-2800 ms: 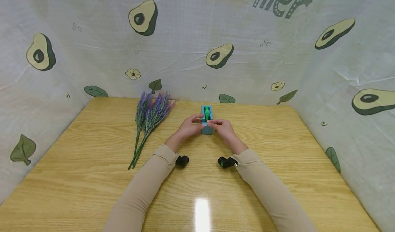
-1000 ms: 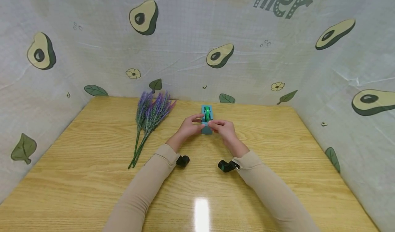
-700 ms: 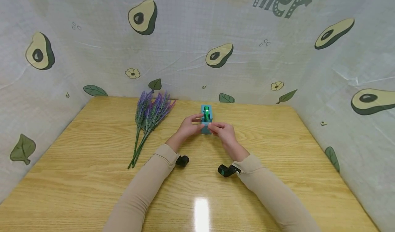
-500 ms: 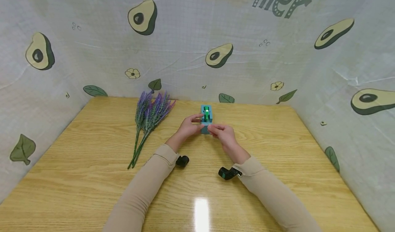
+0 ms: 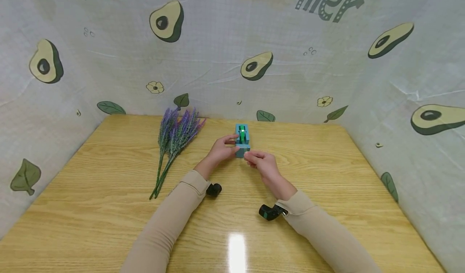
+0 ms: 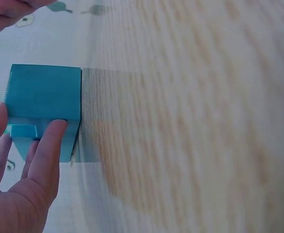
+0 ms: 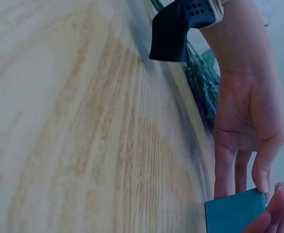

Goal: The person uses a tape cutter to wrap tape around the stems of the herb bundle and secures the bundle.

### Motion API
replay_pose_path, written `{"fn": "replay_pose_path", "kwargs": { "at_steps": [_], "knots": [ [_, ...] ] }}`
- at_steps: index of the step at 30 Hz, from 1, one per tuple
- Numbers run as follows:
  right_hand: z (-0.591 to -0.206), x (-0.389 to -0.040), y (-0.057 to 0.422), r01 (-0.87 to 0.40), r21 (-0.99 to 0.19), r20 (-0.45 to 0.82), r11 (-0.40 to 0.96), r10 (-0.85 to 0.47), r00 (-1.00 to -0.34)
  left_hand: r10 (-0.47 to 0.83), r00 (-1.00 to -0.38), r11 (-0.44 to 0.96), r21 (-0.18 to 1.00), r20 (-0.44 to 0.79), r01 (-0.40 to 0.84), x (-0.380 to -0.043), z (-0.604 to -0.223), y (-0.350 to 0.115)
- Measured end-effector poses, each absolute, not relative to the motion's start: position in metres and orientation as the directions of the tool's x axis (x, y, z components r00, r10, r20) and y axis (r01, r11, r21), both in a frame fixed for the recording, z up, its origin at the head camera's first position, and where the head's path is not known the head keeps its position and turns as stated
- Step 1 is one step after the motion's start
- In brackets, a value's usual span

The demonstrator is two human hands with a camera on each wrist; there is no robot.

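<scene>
A blue tape dispenser (image 5: 237, 128) with a green roll of tape (image 5: 242, 133) stands toward the back of the table. From its left side my left hand (image 5: 219, 149) holds it; the left wrist view shows fingertips against the side of the dispenser (image 6: 45, 92) and the thumb at its serrated edge. Just in front of the dispenser, my right hand (image 5: 266, 165) pinches the tape's end between thumb and fingertips. A thin strip spans from the dispenser to those fingers. In the right wrist view, the left thumb touches the top corner of the dispenser (image 7: 234, 211).
A bunch of artificial lavender (image 5: 176, 138) lies to the left on the wooden table (image 5: 327, 184). A printed avocado cloth (image 5: 218, 31) hangs behind the table and at both sides. Black wrist cameras stick out from both sleeves, such as the right camera (image 5: 269, 212).
My right hand has drawn back toward me from the dispenser's cutting edge, pulling the tape end along. The left hand keeps its place at the dispenser.
</scene>
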State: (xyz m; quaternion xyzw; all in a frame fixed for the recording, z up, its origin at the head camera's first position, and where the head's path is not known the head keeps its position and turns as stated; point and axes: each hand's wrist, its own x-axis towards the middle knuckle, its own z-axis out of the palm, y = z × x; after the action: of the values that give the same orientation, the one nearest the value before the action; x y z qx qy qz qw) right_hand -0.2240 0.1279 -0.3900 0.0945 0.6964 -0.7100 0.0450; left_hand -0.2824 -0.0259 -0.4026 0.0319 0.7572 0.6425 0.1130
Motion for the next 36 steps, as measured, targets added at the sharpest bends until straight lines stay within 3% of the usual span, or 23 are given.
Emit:
{"fn": "replay_pose_path", "kwargs": {
  "at_steps": [28,36],
  "knots": [
    [-0.387,-0.189,0.128,0.206,-0.973,-0.21,-0.107,0.032,-0.977,0.199,-0.974,0.201,0.977,-0.108,-0.068,-0.283,-0.403,-0.027],
    [-0.387,-0.176,0.131,0.231,-0.97,-0.232,-0.072,0.011,-0.973,0.195,-0.974,0.207,0.976,-0.113,-0.071,-0.283,-0.403,-0.026]
  ]
}}
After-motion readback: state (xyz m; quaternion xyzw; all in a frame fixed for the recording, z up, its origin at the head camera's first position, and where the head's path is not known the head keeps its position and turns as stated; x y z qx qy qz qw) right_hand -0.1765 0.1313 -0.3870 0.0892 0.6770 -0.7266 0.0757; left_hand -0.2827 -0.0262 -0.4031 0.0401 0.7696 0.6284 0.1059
